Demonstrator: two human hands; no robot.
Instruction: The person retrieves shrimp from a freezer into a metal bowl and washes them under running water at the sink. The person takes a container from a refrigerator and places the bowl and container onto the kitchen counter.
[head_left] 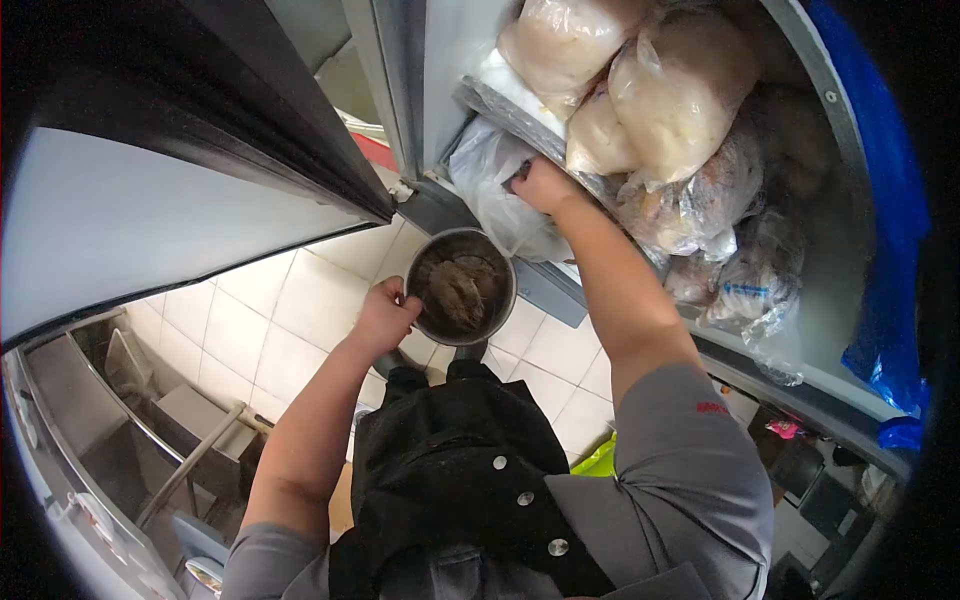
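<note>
A round metal bowl [493, 331] with brownish contents [462, 290] is in front of my body, above the floor. My left hand [388, 316] grips its left rim, thumb and fingers closed on the edge. Up and to the right, my right hand [541, 185] reaches to a whitish translucent plastic bag [490, 190] inside the open freezer. Its fingers are bent together at a dark spot on the bag's right side; what they hold there is too small to make out.
Bags of pale frozen food [685, 90] fill the freezer's upper shelf [515, 115], with more wrapped packages lower right. The freezer door [180, 210] stands open at left. Beneath are floor tiles [318, 300]; a rack with metal rails [185, 465] is lower left.
</note>
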